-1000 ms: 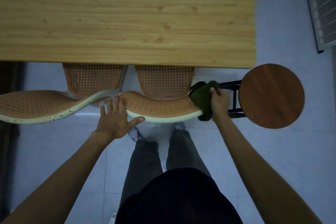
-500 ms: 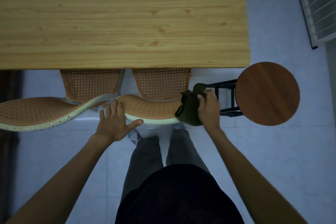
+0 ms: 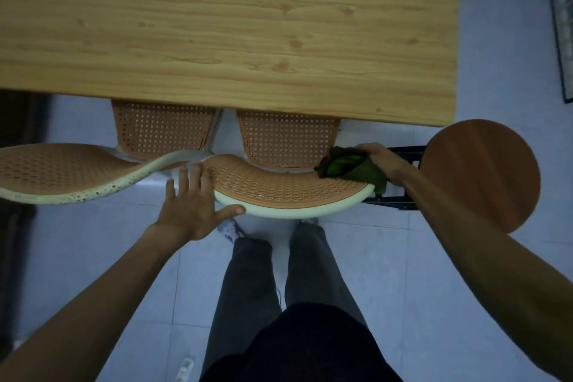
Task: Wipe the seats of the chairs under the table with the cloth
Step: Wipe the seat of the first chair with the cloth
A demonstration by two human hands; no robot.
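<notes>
Right hand (image 3: 383, 161) grips the dark green cloth (image 3: 350, 166) at the right end of the near chair's backrest (image 3: 288, 192), just beside the round stool (image 3: 483, 174). Left hand (image 3: 192, 205), fingers spread, lies flat on the backrest's left end. Both perforated seats (image 3: 286, 141) tuck partly beneath the table (image 3: 217, 25) edge; pale tiled floor (image 3: 434, 273) lies open to the right.

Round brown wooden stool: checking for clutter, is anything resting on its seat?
No, the round brown wooden stool shows a bare seat beside the right hand.
</notes>
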